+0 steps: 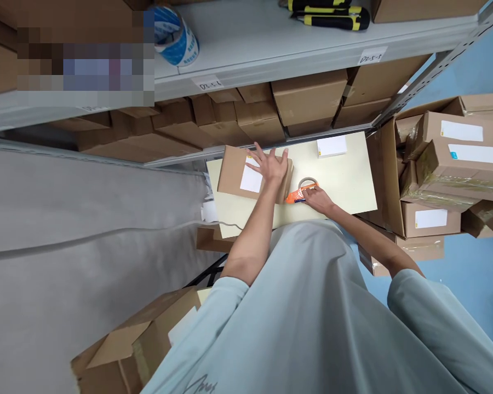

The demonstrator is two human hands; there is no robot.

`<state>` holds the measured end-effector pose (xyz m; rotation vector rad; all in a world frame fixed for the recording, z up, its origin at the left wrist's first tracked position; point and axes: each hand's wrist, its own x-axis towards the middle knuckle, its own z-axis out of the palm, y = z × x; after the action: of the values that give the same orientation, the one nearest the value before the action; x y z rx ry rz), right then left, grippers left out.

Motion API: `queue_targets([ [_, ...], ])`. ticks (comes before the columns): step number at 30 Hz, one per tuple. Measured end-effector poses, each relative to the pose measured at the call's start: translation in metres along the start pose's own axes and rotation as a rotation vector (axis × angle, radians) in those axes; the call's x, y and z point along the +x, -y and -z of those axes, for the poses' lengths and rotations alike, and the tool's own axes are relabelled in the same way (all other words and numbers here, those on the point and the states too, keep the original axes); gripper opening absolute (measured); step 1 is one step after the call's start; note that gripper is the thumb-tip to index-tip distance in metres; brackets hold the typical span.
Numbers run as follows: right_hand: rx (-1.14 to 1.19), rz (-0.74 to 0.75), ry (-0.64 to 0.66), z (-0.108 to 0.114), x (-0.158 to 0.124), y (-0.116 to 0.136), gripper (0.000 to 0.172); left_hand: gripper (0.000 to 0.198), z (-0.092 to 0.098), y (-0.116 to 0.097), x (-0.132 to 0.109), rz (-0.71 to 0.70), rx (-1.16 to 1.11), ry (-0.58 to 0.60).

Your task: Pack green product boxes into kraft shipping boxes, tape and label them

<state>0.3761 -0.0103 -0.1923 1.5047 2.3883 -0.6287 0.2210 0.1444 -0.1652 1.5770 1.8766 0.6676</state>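
A brown cardboard box (230, 172) with a white label (251, 176) lies on the cream tabletop (340, 186). Over its right part my left hand (271, 164) is spread, fingers apart, resting on or just above the cardboard. My right hand (318, 199) is closed round an orange tape dispenser (296, 195) with a roll of tape in it. The dispenser's front end is at the box's right side; whether it touches the cardboard I cannot tell. My right palm and fingers partly cover the handle.
A small white box (331, 146) sits at the table's back. Behind stands a metal shelf (271, 60) with cardboard boxes, utility knives (332, 19) and a blue tape roll (175, 38). A large carton (384, 169) of labelled boxes is on the right. A grey cable (148, 232) runs in from the left.
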Motion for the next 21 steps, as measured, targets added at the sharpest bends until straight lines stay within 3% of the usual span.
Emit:
queue_targets([
  [5,-0.010,0.053,0.029,-0.006,-0.018,-0.007,0.040,0.023,0.002,0.013,-0.032,-0.199,0.019,0.067],
  [11,-0.060,0.151,0.065,-0.006,-0.035,-0.015,0.046,0.023,0.005,0.022,-0.059,-0.298,0.252,0.134],
  [13,-0.074,0.103,0.082,0.000,-0.042,-0.035,0.048,0.022,0.005,0.025,-0.065,-0.343,0.277,0.152],
  [18,-0.134,-0.142,0.050,0.021,-0.066,-0.115,0.054,0.019,0.006,0.040,-0.081,-0.485,0.278,0.205],
  [21,-0.138,-0.192,0.030,0.031,-0.063,-0.135,0.055,0.020,0.010,0.046,-0.090,-0.550,0.273,0.281],
])
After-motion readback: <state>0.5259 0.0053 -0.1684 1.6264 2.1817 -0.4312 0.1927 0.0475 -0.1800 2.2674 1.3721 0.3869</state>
